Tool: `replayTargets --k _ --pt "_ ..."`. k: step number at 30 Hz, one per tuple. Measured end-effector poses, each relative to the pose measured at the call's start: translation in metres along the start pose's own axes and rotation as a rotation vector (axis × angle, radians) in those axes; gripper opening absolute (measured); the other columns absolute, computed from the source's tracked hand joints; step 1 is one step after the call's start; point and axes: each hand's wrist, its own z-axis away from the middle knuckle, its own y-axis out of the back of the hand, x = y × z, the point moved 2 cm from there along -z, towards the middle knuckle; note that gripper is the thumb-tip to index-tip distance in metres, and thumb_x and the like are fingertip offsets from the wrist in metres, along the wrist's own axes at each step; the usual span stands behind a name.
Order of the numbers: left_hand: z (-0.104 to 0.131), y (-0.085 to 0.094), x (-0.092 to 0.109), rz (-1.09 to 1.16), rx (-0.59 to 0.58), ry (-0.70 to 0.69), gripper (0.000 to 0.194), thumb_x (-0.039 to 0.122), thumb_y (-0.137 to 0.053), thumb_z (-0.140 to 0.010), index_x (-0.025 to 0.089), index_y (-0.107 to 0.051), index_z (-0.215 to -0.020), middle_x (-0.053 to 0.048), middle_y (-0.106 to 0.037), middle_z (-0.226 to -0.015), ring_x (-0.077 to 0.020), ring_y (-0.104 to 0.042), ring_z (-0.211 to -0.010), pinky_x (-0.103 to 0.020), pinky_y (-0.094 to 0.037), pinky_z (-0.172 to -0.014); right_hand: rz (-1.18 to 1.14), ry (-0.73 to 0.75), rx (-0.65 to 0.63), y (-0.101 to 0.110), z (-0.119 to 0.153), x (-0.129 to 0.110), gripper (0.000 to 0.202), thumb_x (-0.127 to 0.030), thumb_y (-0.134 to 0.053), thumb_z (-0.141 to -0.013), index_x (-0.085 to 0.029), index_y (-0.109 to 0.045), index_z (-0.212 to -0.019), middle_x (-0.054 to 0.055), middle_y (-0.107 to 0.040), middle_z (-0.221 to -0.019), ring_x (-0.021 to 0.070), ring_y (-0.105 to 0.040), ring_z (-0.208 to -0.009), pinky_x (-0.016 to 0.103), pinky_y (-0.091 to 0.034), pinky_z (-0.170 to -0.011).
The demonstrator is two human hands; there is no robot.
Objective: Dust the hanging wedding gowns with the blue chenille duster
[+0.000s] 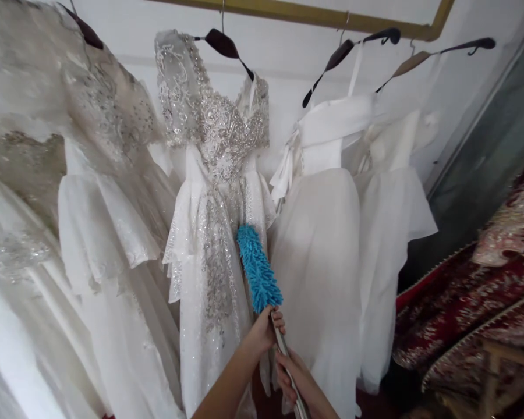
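Observation:
A blue fluffy duster (pixel 257 269) on a metal pole rests against the skirt of a white beaded gown (pixel 212 192) hanging in the middle of the rack. My left hand (pixel 268 327) grips the pole just under the blue head. My right hand (pixel 290 372) holds the pole lower down. Both forearms come in from the bottom edge.
Several white gowns hang on dark hangers from a gold rail (pixel 314 14): lacy ones (pixel 70 192) at left, plain ones (pixel 332 233) at right. Red and gold embroidered fabric (pixel 475 302) lies at right, beside a glass panel (pixel 493 145).

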Motion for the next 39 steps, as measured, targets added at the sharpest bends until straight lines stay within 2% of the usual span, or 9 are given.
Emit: replayTargets --k 4,8,13,17,20,25,30,36,39 --pt "0.02 -0.018 0.035 -0.051 -0.167 -0.007 0.015 0.023 -0.054 -0.082 0.019 -0.045 -0.071 0.011 -0.029 -0.051 -0.0045 -0.028 -0.039 -0.02 -0.031 -0.047 -0.042 0.102 0.018 -0.029 -0.008 -0.022 0.059 -0.077 -0.065 -0.056 -0.025 -0.04 -0.068 -0.016 -0.039 -0.035 0.0031 -0.025 -0.022 0.017 -0.021 -0.025" --pt "0.028 -0.014 0.058 -0.09 -0.247 -0.018 0.016 0.022 -0.058 -0.079 0.019 -0.045 -0.07 0.011 -0.029 -0.052 -0.004 -0.028 -0.039 -0.02 -0.032 -0.047 -0.044 0.162 0.047 -0.052 -0.016 -0.028 0.055 -0.072 -0.067 -0.06 -0.025 -0.041 -0.072 -0.016 -0.04 -0.036 0.0028 -0.025 -0.022 0.017 -0.02 -0.025" --pt "0.02 0.022 0.063 -0.097 -0.182 0.022 0.018 0.026 -0.061 -0.078 0.019 -0.046 -0.072 0.011 -0.032 -0.052 -0.004 -0.029 -0.039 -0.02 -0.033 -0.047 -0.064 0.121 0.104 -0.065 -0.032 0.001 0.053 -0.071 -0.068 -0.059 -0.025 -0.044 -0.072 -0.014 -0.041 -0.036 0.0041 -0.028 -0.023 0.018 -0.022 -0.026" --pt "0.012 0.058 0.052 -0.103 -0.103 0.082 0.017 0.026 -0.059 -0.08 0.019 -0.046 -0.072 0.011 -0.033 -0.051 -0.0044 -0.032 -0.038 -0.021 -0.033 -0.047 -0.064 0.051 0.162 -0.071 -0.039 0.035 0.057 -0.075 -0.068 -0.05 -0.026 -0.043 -0.065 -0.014 -0.038 -0.031 0.0054 -0.026 -0.02 0.021 -0.022 -0.024" --pt "0.01 0.081 0.043 -0.109 -0.043 0.136 0.02 0.026 -0.061 -0.078 0.019 -0.045 -0.071 0.012 -0.033 -0.05 -0.0046 -0.033 -0.037 -0.021 -0.034 -0.047 -0.086 0.046 0.217 -0.075 -0.038 0.058 0.055 -0.073 -0.068 -0.053 -0.025 -0.043 -0.063 -0.013 -0.04 -0.034 0.0042 -0.028 -0.022 0.019 -0.023 -0.025" --pt "0.014 0.1 0.034 -0.105 0.023 0.203 0.017 0.025 -0.059 -0.079 0.019 -0.045 -0.071 0.012 -0.034 -0.049 -0.0045 -0.033 -0.037 -0.021 -0.033 -0.047 -0.108 0.006 0.284 -0.078 -0.036 0.085 0.053 -0.071 -0.067 -0.055 -0.025 -0.043 -0.067 -0.013 -0.042 -0.036 0.0036 -0.029 -0.022 0.017 -0.023 -0.025" --pt "0.021 0.085 0.039 -0.091 -0.014 0.205 0.014 0.022 -0.056 -0.08 0.019 -0.045 -0.071 0.012 -0.031 -0.05 -0.0041 -0.031 -0.037 -0.021 -0.032 -0.046 -0.119 0.049 0.266 -0.081 -0.032 0.074 0.051 -0.069 -0.067 -0.061 -0.025 -0.043 -0.069 -0.013 -0.043 -0.038 0.0031 -0.03 -0.022 0.016 -0.024 -0.025" --pt "0.038 0.041 0.059 -0.126 -0.208 0.129 0.02 0.025 -0.061 -0.078 0.019 -0.044 -0.07 0.011 -0.028 -0.053 -0.0043 -0.027 -0.04 -0.02 -0.032 -0.047 -0.093 0.142 0.19 -0.091 -0.019 0.025 0.054 -0.072 -0.067 -0.061 -0.025 -0.044 -0.073 -0.015 -0.04 -0.037 0.004 -0.028 -0.021 0.017 -0.025 -0.024" --pt "0.048 0.023 0.07 -0.162 -0.285 0.088 0.02 0.028 -0.061 -0.079 0.02 -0.045 -0.071 0.011 -0.028 -0.054 -0.0047 -0.025 -0.041 -0.021 -0.035 -0.048 -0.069 0.178 0.157 -0.094 -0.018 0.009 0.056 -0.075 -0.065 -0.061 -0.025 -0.042 -0.073 -0.016 -0.04 -0.037 0.0041 -0.028 -0.021 0.017 -0.024 -0.024"
